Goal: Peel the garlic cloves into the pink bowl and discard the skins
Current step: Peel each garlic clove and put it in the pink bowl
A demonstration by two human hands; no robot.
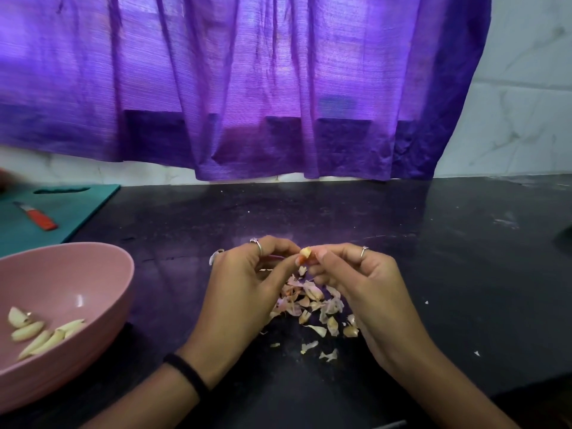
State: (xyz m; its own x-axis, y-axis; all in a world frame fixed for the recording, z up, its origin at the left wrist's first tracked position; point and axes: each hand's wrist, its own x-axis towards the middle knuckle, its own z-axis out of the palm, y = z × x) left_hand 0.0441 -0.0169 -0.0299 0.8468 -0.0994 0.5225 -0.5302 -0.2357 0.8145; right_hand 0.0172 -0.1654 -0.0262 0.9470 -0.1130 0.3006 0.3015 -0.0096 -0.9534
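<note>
We work over the dark worktop, which carries everything here. Behind our hands hangs a purple curtain, well clear of the job. To the left of the left hand and a little nearer us sits the pink bowl, close enough, we judge, that a finished clove can be dropped in with a short reach; several peeled cloves already lie in it. Beyond the bowl, a teal cutting board carries a small red-handled knife, idle and out of the way.

Our left hand and right hand meet fingertip to fingertip, raised above the worktop. Both grips pinch one garlic clove between them, fingers curled; we judge this lets one hand steady it while the other picks at the skin.

Directly beneath the two grips lies the heap of skins, so peelings fall in one place for discarding later. One more piece lies just beyond the left hand; we cannot tell whether it is skin or clove. Nothing blocks the path to the bowl.
</note>
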